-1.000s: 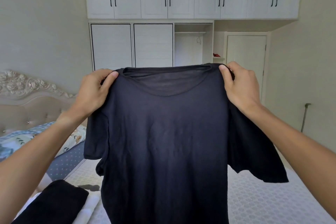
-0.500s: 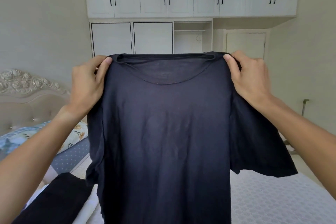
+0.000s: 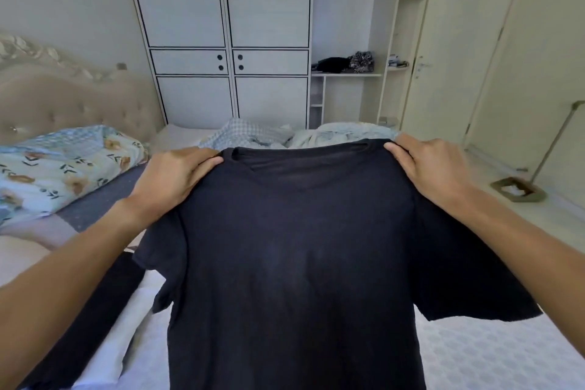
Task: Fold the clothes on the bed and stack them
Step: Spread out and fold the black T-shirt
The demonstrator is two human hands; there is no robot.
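Note:
A dark navy t-shirt [image 3: 294, 263] hangs spread out in front of me over the bed [image 3: 493, 355]. My left hand [image 3: 172, 177] grips its left shoulder beside the collar. My right hand [image 3: 433, 168] grips the right shoulder. Both sleeves droop at the sides, and the hem runs out of view at the bottom. Folded clothes lie at the lower left: a black piece [image 3: 104, 304] on top of a white one [image 3: 126, 336], partly hidden by my left arm.
Crumpled checked and pale garments [image 3: 253, 136] lie at the far side of the bed. A floral pillow [image 3: 63, 165] rests by the padded headboard [image 3: 72, 104]. A white wardrobe [image 3: 228, 35] stands behind. A mop [image 3: 538, 174] leans at the right.
The shirt and both hands have come down and forward toward the bed. My view has tilted down, so the upper cabinets are gone and the far clothes show.

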